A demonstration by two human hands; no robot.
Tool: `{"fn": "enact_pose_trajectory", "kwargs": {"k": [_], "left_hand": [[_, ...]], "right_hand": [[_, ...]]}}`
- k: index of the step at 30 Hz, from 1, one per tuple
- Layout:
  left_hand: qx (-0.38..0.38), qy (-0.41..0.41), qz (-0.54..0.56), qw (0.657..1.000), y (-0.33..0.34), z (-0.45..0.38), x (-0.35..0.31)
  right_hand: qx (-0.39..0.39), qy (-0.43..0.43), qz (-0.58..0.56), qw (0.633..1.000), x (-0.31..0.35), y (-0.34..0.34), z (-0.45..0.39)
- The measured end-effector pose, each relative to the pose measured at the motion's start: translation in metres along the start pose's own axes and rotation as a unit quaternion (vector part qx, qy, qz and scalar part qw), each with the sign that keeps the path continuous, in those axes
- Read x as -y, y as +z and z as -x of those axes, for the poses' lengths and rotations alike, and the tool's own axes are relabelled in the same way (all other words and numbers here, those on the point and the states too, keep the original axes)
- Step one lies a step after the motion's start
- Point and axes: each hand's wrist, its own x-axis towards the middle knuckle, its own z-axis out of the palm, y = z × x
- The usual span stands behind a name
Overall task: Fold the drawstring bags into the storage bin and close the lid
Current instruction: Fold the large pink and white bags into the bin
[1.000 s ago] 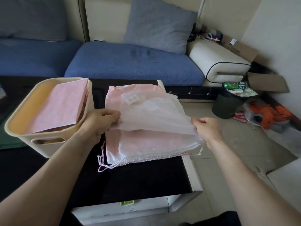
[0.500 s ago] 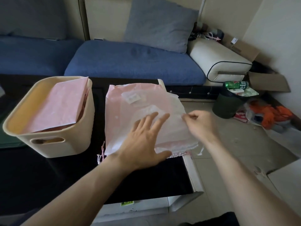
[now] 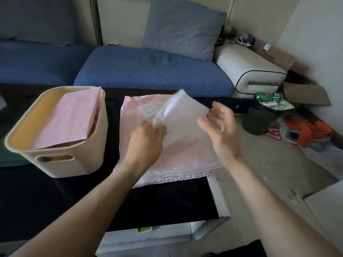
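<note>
A stack of pink drawstring bags (image 3: pixel 185 156) lies flat on the black table (image 3: pixel 167 201), its gathered edge toward me. On top, a translucent white bag (image 3: pixel 181 119) is lifted, one corner pointing up. My left hand (image 3: pixel 146 143) grips its left edge, fingers tucked under the fabric. My right hand (image 3: pixel 220 130) hovers at its right edge with fingers spread and loosely curved, holding nothing. To the left stands the cream storage bin (image 3: pixel 61 164) with a folded pink bag (image 3: pixel 68 117) leaning inside. No lid is in view.
A blue sofa (image 3: pixel 148 71) with a grey cushion (image 3: pixel 181 28) runs behind the table. On the floor to the right are a dark waste bin (image 3: pixel 258 121) with a green can, cardboard boxes (image 3: pixel 306 93) and orange cloth (image 3: pixel 308 130). The table's right edge is near my right arm.
My left hand, flat on the white bag half a second ago, now grips its left edge and lifts it. My right hand has released its pinch and opened.
</note>
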Motion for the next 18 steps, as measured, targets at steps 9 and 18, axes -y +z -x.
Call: {"fn": "enact_pose_trajectory", "kwargs": {"k": [9, 18], "left_hand": [[0.044, -0.136, 0.335, 0.931, -0.035, -0.019, 0.004], [-0.004, -0.071, 0.178, 0.981, -0.091, -0.019, -0.009]], "right_hand": [[0.23, 0.089, -0.08, 0.966, -0.017, 0.028, 0.005], [0.137, 0.148, -0.139, 0.97, 0.023, 0.077, 0.011]]}}
